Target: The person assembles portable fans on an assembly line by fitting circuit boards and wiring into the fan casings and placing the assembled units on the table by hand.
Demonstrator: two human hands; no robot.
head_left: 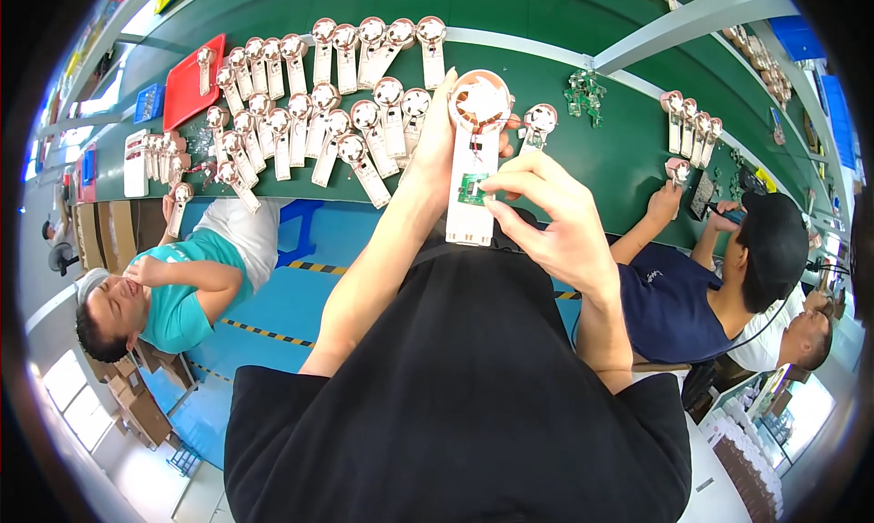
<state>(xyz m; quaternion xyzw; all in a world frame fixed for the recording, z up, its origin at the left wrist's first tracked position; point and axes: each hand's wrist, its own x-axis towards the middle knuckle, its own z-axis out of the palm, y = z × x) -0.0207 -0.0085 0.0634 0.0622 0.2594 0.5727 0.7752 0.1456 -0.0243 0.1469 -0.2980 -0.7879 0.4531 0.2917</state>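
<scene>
An opened handheld fan [471, 224], with a pale handle and a round pink-rimmed head, is held up in front of my chest. My left hand [435, 159] is closed round its left edge and back, with fingertips showing past the right side. A small green circuit board [472, 189] sits in the handle, below thin red wires. My right hand [563, 215] has thumb and index finger at the board's right edge; the fingertips appear to pinch it. Just behind the right hand, another opened fan [540, 121] lies on the green table [510, 59].
Rows of similar opened fans [299, 127] cover the table to the left, by a red tray [189, 95]. Loose green circuit boards [584, 97] lie ahead on the right. One co-worker [205, 282] is at left; another [683, 286] works close by at right. A metal frame bar [674, 33] crosses overhead.
</scene>
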